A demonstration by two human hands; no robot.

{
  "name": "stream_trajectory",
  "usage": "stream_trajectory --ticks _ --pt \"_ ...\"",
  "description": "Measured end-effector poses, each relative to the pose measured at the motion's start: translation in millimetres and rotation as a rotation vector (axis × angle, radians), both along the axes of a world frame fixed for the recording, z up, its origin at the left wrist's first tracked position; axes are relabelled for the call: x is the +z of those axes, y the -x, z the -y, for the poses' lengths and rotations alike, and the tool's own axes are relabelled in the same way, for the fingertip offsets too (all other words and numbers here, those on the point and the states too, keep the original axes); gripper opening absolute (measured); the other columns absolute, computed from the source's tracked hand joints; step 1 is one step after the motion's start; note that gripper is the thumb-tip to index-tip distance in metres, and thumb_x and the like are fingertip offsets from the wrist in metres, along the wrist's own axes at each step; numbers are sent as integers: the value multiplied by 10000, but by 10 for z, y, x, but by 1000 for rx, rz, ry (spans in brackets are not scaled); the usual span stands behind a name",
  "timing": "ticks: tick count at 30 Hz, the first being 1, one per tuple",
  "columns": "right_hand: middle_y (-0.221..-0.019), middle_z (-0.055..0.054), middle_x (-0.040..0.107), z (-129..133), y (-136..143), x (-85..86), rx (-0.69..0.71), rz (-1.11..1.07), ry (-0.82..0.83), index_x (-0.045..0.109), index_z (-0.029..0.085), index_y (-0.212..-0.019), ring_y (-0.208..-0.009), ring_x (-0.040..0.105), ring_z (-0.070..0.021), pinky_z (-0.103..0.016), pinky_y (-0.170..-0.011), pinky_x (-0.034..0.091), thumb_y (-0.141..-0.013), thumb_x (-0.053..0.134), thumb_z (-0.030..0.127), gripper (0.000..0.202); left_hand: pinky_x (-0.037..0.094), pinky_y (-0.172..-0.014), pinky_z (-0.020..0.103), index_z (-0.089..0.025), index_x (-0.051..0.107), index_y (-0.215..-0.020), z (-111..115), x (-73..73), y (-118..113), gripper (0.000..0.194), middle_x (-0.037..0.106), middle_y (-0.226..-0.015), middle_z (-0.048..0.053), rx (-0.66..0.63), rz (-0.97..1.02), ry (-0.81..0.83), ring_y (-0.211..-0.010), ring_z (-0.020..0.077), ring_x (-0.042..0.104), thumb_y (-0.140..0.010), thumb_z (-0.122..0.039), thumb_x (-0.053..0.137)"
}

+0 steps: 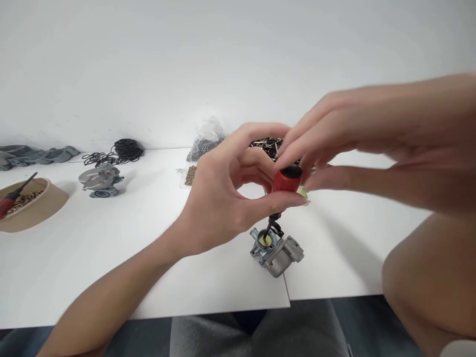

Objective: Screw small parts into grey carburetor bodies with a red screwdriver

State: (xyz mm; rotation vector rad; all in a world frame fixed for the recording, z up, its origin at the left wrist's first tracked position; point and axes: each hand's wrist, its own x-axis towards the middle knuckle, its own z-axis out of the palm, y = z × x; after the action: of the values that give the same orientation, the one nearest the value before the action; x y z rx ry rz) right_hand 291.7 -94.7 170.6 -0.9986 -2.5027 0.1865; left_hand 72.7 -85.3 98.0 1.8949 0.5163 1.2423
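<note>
A red-and-black screwdriver (pixel 285 182) stands tilted, its shaft pointing down into the round bore of a metal carburetor (pixel 281 258). The tip meets a yellowish brass disc (pixel 265 240) inside that bore; whether a screw sits under it is hidden. My left hand (pixel 230 188) wraps thumb and fingers around the handle. From the right, my right hand (pixel 334 144) closes its fingertips and thumb about the handle's black top end. Near the table's front edge, the carburetor rests on the white surface with neither hand touching it.
Farther left are a second carburetor (pixel 100 179), a coil of black cord (pixel 128 149), and a beige bowl (pixel 55 197) of small brass parts with another screwdriver (pixel 15 196). Behind my hands lie a plastic bag (pixel 208 136), a tray of small parts (pixel 190 176) and dark-and-brass pieces (pixel 269 145).
</note>
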Motion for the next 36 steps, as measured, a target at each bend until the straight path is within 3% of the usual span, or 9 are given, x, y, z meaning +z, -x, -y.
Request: stream_trajectory --ticks 3,7,10,15,21,26,28,32,36 --pt "-1088 90 707 -46 100 -96 119 62 -43 690 444 -1120 -884 662 -127 -243 -646 514 -961 521 300 273 659 -772 342 -209 549 -1276 4 -4 5 549 733 -844 -8 -16 -11 -10 -820 176 728 -779 -184 782" --pt "-939 62 727 -78 105 -149 13 41 -13 693 474 -1062 -851 690 -159 -273 -603 523 -935 534 370 229 671 -797 359 -186 573 -1268 12 14 19 587 733 -861 -5 -50 15 6 -825 184 730 -733 -100 800" --pt "-893 56 721 -88 106 -139 7 39 -35 680 435 -1008 -766 684 -161 -301 -600 526 -929 555 398 153 674 -762 346 -199 614 -1247 -1 17 23 538 736 -897 4 -91 7 22 -824 188 733 -752 -59 768" --pt "-871 13 711 -139 76 -157 -48 41 26 675 331 -964 -788 670 -188 -316 -621 490 -897 597 413 132 649 -780 331 -221 611 -1213 -50 -77 -54 473 708 -970 30 -114 -6 21 -819 161 709 -774 -154 776" --pt "-682 48 632 -126 96 -174 -49 65 -73 604 276 -822 -587 566 -112 -284 -529 377 -897 593 539 273 637 -727 307 -239 599 -1232 -54 -149 -101 462 683 -787 -12 -60 1 8 -746 147 692 -800 -218 762" --pt "-970 57 704 -108 127 -138 60 38 -130 695 351 -971 -766 638 -126 -289 -626 483 -917 616 466 150 650 -758 311 -221 660 -1129 -48 -118 -49 360 680 -908 -1 -106 15 11 -830 158 694 -797 -100 725" --pt "-1053 95 698 -99 92 -129 113 49 -95 697 406 -1037 -807 643 -107 -261 -641 499 -929 606 415 142 653 -805 323 -231 605 -1255 -42 -111 -32 489 669 -946 0 -171 22 15 -870 154 684 -809 -50 687" --pt "-983 120 700 -84 38 -146 70 53 -83 695 434 -1006 -797 643 -85 -231 -583 487 -918 618 387 126 643 -897 366 -234 169 -1574 -38 -78 12 868 671 -993 17 -288 -62 97 -898 153 674 -857 -22 608" --pt "-919 83 727 -108 57 -172 2 17 17 702 447 -986 -828 690 -154 -275 -586 516 -900 595 422 140 641 -874 377 -321 313 -1501 -55 -61 13 725 661 -1010 23 -333 -60 172 -926 176 690 -884 -81 610"
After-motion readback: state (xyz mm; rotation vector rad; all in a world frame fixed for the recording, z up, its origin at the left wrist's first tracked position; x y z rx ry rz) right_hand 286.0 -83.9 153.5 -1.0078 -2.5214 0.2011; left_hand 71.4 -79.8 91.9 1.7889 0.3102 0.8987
